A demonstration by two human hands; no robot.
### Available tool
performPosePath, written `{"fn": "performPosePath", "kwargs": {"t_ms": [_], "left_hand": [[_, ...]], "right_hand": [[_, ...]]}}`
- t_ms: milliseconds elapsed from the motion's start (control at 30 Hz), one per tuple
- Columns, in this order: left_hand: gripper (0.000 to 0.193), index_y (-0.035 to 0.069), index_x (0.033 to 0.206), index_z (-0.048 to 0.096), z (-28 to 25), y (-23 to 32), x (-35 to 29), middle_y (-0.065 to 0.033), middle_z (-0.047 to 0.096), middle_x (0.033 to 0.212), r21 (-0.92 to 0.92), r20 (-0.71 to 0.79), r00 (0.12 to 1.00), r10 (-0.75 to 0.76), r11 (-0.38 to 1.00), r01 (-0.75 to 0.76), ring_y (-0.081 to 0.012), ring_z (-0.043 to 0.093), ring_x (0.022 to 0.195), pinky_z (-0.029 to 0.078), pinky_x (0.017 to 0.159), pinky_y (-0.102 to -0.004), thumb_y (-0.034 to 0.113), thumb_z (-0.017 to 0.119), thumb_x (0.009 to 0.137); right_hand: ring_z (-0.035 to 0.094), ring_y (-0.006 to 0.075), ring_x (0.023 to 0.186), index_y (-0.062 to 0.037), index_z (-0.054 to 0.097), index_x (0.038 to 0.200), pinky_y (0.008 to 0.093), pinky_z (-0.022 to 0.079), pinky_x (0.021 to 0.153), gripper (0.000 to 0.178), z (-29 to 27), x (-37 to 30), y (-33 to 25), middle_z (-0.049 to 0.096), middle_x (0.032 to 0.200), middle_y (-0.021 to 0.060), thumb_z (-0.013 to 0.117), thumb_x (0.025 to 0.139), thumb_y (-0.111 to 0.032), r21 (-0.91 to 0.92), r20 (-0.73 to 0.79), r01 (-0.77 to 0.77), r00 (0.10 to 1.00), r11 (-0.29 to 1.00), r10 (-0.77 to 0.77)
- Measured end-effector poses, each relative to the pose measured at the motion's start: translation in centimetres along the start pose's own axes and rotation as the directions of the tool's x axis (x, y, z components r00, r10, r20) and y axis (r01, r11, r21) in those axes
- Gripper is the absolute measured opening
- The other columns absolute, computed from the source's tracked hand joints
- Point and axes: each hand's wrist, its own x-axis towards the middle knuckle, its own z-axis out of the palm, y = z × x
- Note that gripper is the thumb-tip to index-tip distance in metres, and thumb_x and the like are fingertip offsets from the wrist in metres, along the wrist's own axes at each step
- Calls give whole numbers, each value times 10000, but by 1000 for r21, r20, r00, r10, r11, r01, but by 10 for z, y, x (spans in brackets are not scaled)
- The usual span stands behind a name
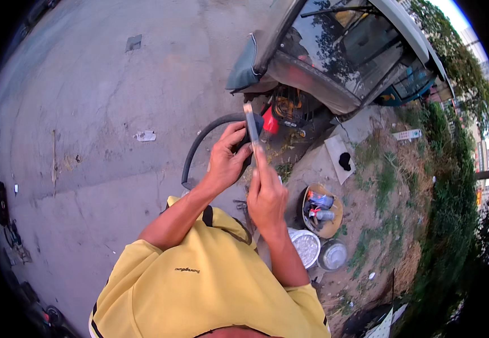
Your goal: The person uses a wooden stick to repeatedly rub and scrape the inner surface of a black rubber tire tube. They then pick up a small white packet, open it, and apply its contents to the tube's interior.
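In front of my chest a black rubber inner tube [198, 143] bends in a wide loop, its flatter, broader end up near my fingers. My left hand [227, 158] is closed around that end, thumb and fingers pinching it. A long, flat, greyish file-like tool [250, 125] stands nearly upright against the tube, its tip pale. My right hand [267, 194] grips its lower end, index finger stretched along it; the fingers are slightly blurred. Part of the tube is hidden behind both hands.
Beyond my hands stands a vehicle with a clear-windowed cover [340, 50], with a red object [271, 121] and a dark crate [292, 107] below. To my right are a basin with bottles [329, 225], a white bucket [305, 248] and a metal pot [333, 255].
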Motion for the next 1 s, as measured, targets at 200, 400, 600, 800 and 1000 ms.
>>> {"fn": "performPosePath", "kwargs": {"t_ms": [200,400,600,800,1000], "left_hand": [[370,-7,1309,716,-3,11,5,-58,648,1369,-105,-34,998,-57,993,53,-110,631,1122,514,927,-271,-44,722,941],[363,-1,1299,722,0,3,6,-27,664,1289,-45,-51,999,3,999,-5,-68,537,858,483,778,-235,-43,730,938],[357,4,1299,724,-2,2,7,-56,668,1242,37,-56,993,105,994,-103,-110,572,904,494,802,-264,-40,721,945],[363,8,1309,714,-3,3,5,-49,647,1215,-9,-50,998,-33,999,33,-108,572,918,493,810,-275,-24,725,948],[342,-1,1288,709,-5,5,5,-25,626,1151,-2,-84,996,-24,1000,23,-94,527,860,462,756,-267,-10,734,948]], "right_hand": [[747,376,1068,8,554,1520,437,594,888,515,-16,5,10,712,1331,217,591,1007,3,148,-90,59,995,987,-46],[718,364,783,-112,545,1567,456,572,666,638,-2,14,-4,715,961,141,671,950,-8,21,29,-25,999,999,24],[698,376,742,-133,545,1563,484,544,628,618,-9,-9,-1,667,882,153,666,967,-27,1,23,14,1000,1000,-14],[739,391,924,-62,583,1517,480,572,766,496,-8,39,-3,736,1110,192,600,1022,-32,171,-34,1,999,985,5],[757,365,1052,-27,582,1510,421,602,858,496,-20,-3,-2,734,1265,211,603,1014,-25,124,58,-35,998,992,28]]}}
